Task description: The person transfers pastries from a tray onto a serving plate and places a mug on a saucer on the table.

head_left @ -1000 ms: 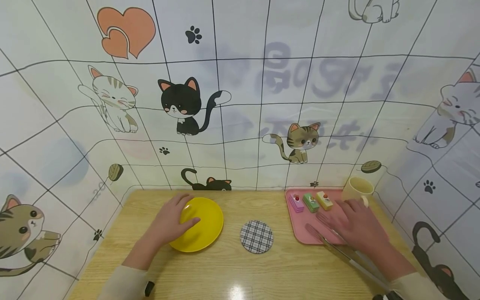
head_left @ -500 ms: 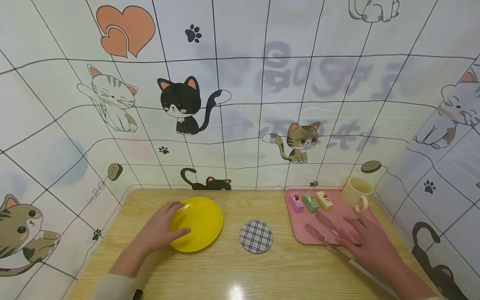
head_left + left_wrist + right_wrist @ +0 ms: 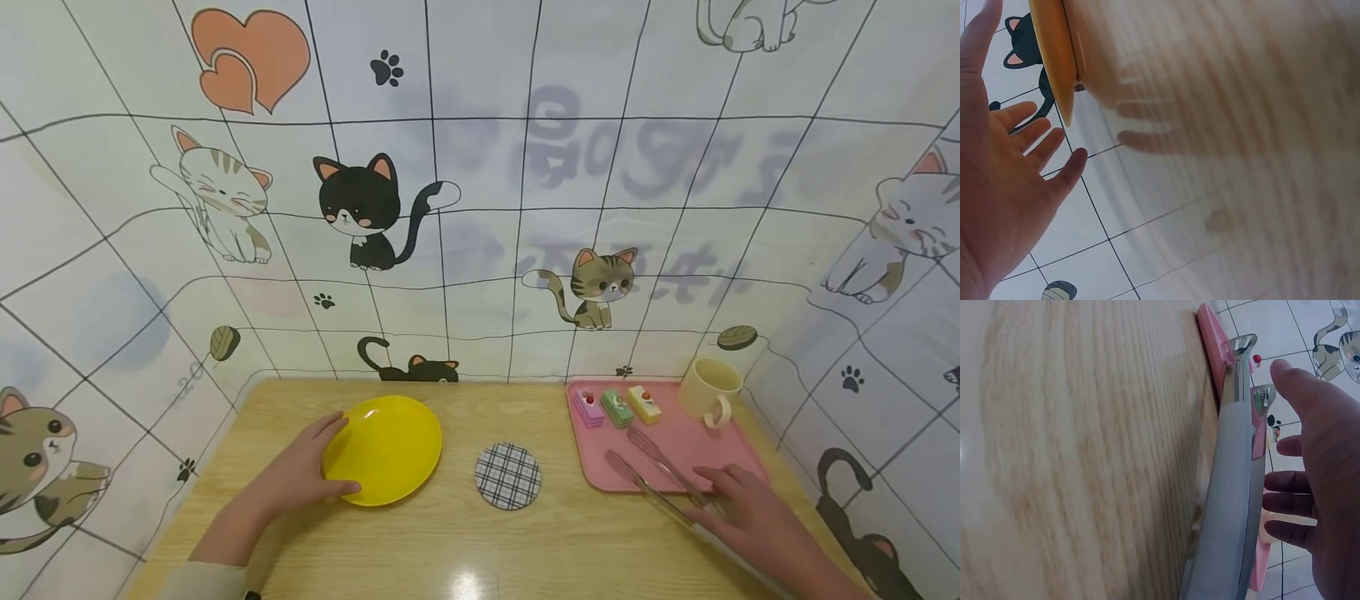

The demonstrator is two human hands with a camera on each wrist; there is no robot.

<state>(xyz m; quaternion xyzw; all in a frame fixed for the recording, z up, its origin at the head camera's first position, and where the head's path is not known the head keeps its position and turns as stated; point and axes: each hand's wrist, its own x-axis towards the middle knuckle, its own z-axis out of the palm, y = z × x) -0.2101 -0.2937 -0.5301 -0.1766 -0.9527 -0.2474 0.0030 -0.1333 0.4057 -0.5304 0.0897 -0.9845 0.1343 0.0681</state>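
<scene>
At the surface's left edge, the released left hand spreads beside the yellow plate; contact is unclear. A checked coaster lies mid-surface. The tongs slant from the near-right corner, tips pointing far-left over the pink tray, handle partly covered by the relaxed, released right hand and cut off in the right wrist view.

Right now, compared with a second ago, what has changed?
The left hand moved back and leftward to the edge of the plate; the right hand drew back from the cup. The plate, cup, tongs, cakes, tray and coaster stayed put.
</scene>
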